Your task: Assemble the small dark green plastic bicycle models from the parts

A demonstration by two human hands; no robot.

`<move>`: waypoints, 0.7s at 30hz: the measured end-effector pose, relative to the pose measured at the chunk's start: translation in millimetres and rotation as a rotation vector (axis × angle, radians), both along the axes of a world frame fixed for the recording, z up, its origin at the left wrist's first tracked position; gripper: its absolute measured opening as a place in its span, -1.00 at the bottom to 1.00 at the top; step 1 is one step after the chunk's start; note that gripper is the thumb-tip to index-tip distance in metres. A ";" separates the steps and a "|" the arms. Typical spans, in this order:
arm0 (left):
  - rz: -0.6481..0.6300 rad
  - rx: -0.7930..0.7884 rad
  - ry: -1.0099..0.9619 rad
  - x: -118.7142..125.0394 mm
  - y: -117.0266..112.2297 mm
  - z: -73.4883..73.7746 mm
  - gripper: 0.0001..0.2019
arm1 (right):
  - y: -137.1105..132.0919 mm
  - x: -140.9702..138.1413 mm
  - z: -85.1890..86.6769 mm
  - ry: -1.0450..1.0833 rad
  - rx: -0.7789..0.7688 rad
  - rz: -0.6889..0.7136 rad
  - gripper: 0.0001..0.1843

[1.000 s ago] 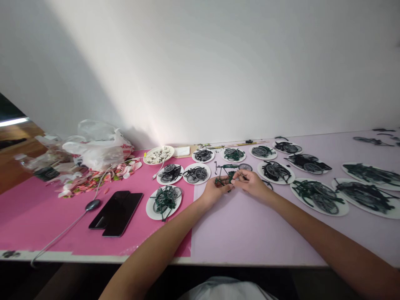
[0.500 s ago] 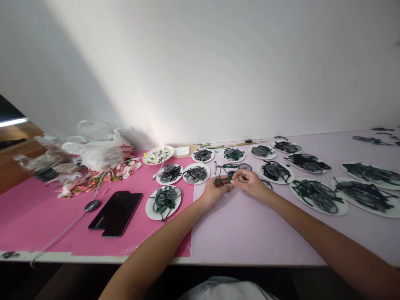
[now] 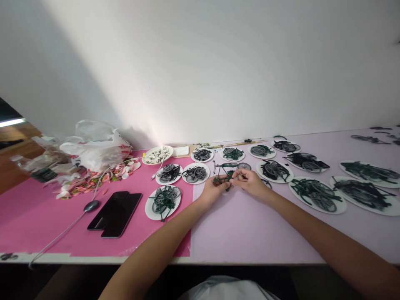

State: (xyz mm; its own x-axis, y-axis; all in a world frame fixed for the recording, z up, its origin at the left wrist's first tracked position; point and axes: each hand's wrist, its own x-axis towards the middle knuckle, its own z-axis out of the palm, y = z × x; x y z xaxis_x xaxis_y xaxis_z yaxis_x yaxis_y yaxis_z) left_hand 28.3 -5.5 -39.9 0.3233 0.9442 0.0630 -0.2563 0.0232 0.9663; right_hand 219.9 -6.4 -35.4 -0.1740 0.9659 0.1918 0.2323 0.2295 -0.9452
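Observation:
In the middle of the table, my left hand [image 3: 213, 192] is closed around a dark green model bicycle frame [image 3: 229, 175]. My right hand [image 3: 246, 182] pinches at the right side of the same frame with thumb and fingertips. Whether a smaller part sits in that pinch is hidden. Just beyond the hands, grey and green bicycle parts show, with a grey spoked wheel [image 3: 244, 166] at their right end. A dark curved piece [image 3: 266, 183] lies beside my right wrist.
Several white plates with bicycle parts surround the hands, such as one plate [image 3: 149, 211] on the left and another [image 3: 342, 205] on the right. Phones [image 3: 123, 214], a corded mouse-like object [image 3: 91, 206], a plastic bag [image 3: 96, 150] and a bowl of small pieces [image 3: 169, 155] stand left.
Both hands stay at the same spot, with slight finger movement on the bicycle frame. The whole view has shifted a few pixels.

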 end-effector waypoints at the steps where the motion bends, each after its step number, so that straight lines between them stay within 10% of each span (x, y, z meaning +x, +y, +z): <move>1: 0.009 -0.003 -0.008 0.3 0.2 -0.3 -0.56 | 0.1 -0.4 -0.3 0.015 -0.009 0.000 -0.55; 21: 0.072 -0.040 -0.049 3.5 2.3 -3.1 -0.63 | 2.8 -1.4 -6.0 0.136 -0.131 -0.005 -0.45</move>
State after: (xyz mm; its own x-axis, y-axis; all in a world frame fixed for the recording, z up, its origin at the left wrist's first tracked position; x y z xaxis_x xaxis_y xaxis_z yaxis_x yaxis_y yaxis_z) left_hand 31.8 -3.2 -43.0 0.2524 0.9668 0.0386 -0.3053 0.0417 0.9513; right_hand 218.5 -3.6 -41.4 -0.1502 0.9849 0.0856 0.1016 0.1015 -0.9896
